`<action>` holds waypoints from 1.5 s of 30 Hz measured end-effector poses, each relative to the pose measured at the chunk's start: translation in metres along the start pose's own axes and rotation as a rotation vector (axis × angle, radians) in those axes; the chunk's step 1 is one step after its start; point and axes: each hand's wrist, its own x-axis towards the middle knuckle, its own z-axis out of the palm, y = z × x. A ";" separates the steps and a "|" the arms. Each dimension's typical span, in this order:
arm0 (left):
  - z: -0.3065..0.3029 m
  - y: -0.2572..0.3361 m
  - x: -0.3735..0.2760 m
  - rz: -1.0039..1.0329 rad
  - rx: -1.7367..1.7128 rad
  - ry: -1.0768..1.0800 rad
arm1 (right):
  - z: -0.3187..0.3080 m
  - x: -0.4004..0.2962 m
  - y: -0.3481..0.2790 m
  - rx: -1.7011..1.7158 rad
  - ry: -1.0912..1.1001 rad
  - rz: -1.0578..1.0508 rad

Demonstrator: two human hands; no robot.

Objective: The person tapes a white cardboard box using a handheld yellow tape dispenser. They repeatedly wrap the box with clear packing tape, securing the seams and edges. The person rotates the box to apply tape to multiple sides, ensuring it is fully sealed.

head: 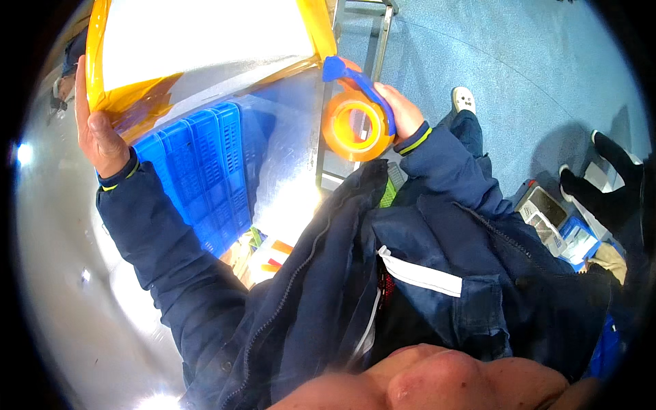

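Observation:
A white box, its edges wrapped in yellow packing tape, stands on a shiny metal table. My left hand holds the box's left side, the fingers along the side and the thumb at the near corner. In my right hand is a blue tape dispenser carrying a roll of orange-yellow tape. The dispenser's head is at the box's right near corner. Whether a strip of tape joins the roll to the box, I cannot tell.
A blue plastic crate sits on the table between my arms, with small mixed items nearer me. To the right, another person's legs stand beside baskets and trays on the blue floor. A metal frame stands beyond the dispenser.

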 end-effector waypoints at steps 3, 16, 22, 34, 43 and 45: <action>0.003 0.003 0.002 0.013 0.025 0.012 | 0.002 0.006 0.014 0.022 -0.037 -0.025; -0.078 -0.077 -0.013 -0.706 -0.220 0.316 | 0.035 0.045 0.058 0.036 -0.030 -0.181; -0.159 -0.165 -0.037 -0.809 0.071 0.121 | 0.045 0.052 0.075 0.267 0.062 -0.126; -0.041 0.106 -0.051 -0.707 0.112 -0.072 | 0.061 0.184 -0.197 -0.333 -0.172 -0.195; 0.018 0.056 -0.019 -0.208 0.038 0.053 | 0.077 0.168 -0.206 -0.456 -0.122 -0.262; 0.015 0.056 -0.024 -0.146 0.127 0.049 | 0.067 0.156 -0.188 -0.418 -0.110 -0.247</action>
